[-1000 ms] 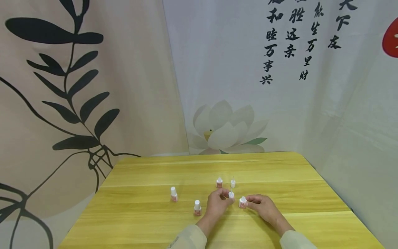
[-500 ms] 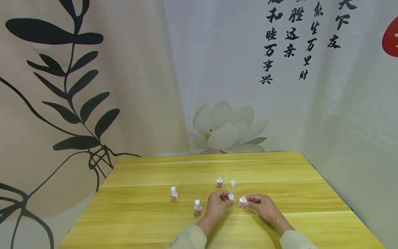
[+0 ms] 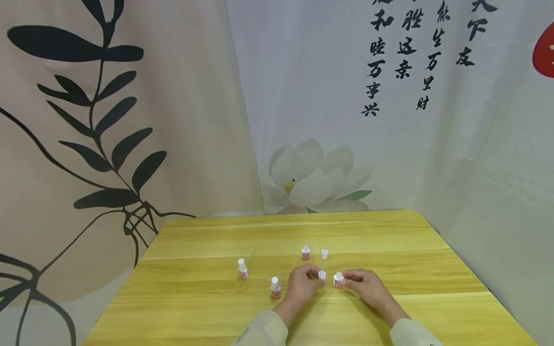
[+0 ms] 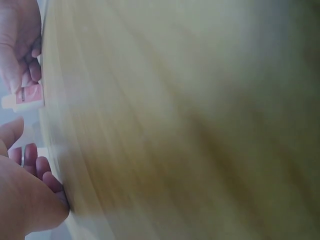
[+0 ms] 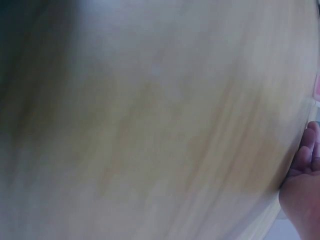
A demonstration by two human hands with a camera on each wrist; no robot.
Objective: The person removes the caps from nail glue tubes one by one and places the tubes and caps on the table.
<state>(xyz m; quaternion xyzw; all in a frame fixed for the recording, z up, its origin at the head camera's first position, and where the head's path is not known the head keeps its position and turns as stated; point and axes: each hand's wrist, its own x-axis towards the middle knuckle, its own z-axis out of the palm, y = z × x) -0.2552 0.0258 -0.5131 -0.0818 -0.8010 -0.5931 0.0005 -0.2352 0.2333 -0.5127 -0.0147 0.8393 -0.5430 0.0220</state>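
Between the thumb and fingers of my left hand [image 3: 301, 283] is a small white cap [image 3: 322, 275], top down, its thin pin pointing up. My right hand [image 3: 367, 286] pinches a small white bottle [image 3: 338, 280] with a pinkish-red label; its cap is off and the white neck shows. The bottle stands upright just right of the cap. In the left wrist view, the right thumb and fingers hold this bottle [image 4: 30, 96] at its label, and the left thumb lies nearer the camera. Only part of the right hand [image 5: 302, 175] shows in the right wrist view.
Behind my hands stand another uncapped bottle [image 3: 306, 253] and an upturned cap [image 3: 324, 253] with its pin up. Two capped bottles, one nearer [image 3: 275, 288] and one farther left [image 3: 243, 269], stand on the wooden table [image 3: 195, 307]. A printed curtain [image 3: 337, 96] hangs behind.
My left hand has lowered the small cap slightly toward the table. The right hand and its bottle stay nearly where they were.
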